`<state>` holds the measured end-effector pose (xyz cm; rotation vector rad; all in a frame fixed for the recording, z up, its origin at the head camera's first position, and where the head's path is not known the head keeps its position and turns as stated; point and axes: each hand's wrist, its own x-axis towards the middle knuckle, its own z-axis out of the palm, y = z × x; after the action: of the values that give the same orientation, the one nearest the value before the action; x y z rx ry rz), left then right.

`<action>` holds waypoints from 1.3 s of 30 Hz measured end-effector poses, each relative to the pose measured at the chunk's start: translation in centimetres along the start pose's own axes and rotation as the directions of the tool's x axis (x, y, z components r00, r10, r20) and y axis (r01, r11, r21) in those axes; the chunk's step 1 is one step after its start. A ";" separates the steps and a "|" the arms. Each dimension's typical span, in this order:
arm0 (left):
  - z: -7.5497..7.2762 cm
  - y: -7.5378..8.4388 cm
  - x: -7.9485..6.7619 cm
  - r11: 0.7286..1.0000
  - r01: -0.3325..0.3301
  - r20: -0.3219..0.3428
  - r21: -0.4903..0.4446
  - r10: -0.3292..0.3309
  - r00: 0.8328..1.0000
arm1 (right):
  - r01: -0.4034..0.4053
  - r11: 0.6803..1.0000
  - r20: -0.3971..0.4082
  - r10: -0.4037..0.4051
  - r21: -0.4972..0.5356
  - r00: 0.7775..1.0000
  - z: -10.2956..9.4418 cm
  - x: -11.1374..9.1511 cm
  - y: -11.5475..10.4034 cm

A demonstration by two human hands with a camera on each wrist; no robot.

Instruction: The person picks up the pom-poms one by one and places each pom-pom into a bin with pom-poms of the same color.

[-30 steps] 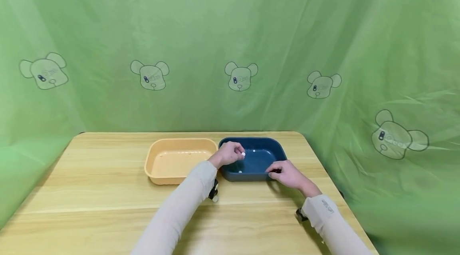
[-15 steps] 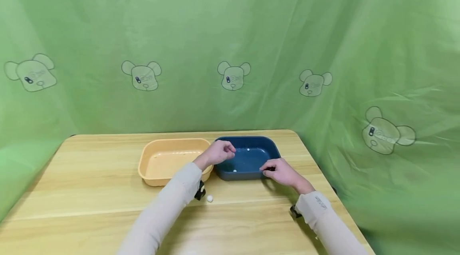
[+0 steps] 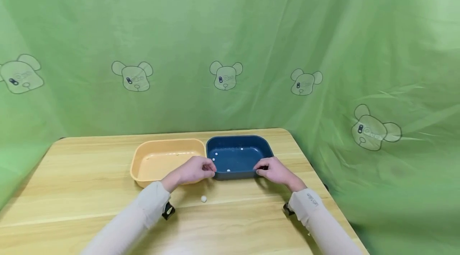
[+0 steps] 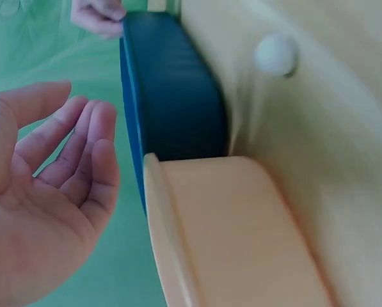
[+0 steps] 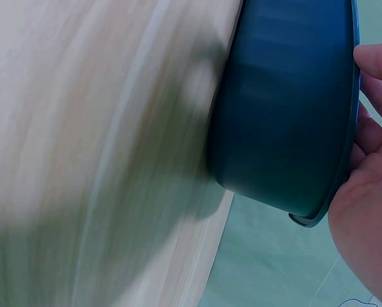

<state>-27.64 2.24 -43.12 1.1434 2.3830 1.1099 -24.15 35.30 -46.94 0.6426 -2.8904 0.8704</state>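
Observation:
My left hand is over the near right corner of the yellow basin, beside the blue basin's near left corner. Its fingers are loosely bent, with nothing between thumb and fingertips in the left wrist view. With thumb outside and fingers inside, my right hand pinches the near rim of the blue basin towards its right end. Several small white balls lie inside the blue basin. Another white ball sits on the table in front of the two basins.
Both basins stand side by side towards the back of the wooden table. A green curtain hangs behind and at the sides. Tiny pale specks show in the yellow basin, too small to identify.
My left hand let go of a small white ball over the blue basin and moved back left and nearer. The right hand stays on the rim. The head view has turned slightly right.

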 end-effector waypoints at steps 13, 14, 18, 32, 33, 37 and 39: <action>1.7 -1.7 -3.7 0.998 -0.017 0.093 0.052 0.012 0.996 | -0.009 1.000 -0.005 0.009 0.014 1.000 0.3 0.5 0.5; 1.8 -1.9 -3.9 0.999 -0.009 0.100 0.048 0.004 0.995 | -0.004 1.000 -0.005 0.004 0.011 1.000 0.3 0.5 0.5; 2.3 -2.5 -4.3 0.999 0.021 0.124 0.034 -0.025 0.992 | 0.001 1.000 -0.005 -0.001 0.001 1.000 0.4 0.4 0.6; 4.1 -4.3 -3.8 0.986 0.033 0.112 0.163 -0.052 0.992 | -0.008 1.000 -0.004 0.008 0.010 1.000 0.9 0.4 1.0; 4.1 -4.4 -3.7 0.983 0.030 0.113 0.182 -0.051 0.992 | -0.009 1.000 0.000 0.009 0.011 1.000 0.9 0.4 1.0; 4.2 -4.8 -3.4 0.971 0.016 0.107 0.238 -0.042 0.993 | -0.015 1.000 0.001 0.015 0.012 1.000 0.9 0.5 1.1; 4.2 -5.0 -3.2 0.969 0.013 0.103 0.247 -0.040 0.994 | -0.016 1.000 -0.003 0.017 0.013 1.000 0.9 0.6 1.1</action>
<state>-26.05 0.00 -49.84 1.2100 2.4941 0.7377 -25.13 35.42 -48.14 0.6187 -2.8938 0.8914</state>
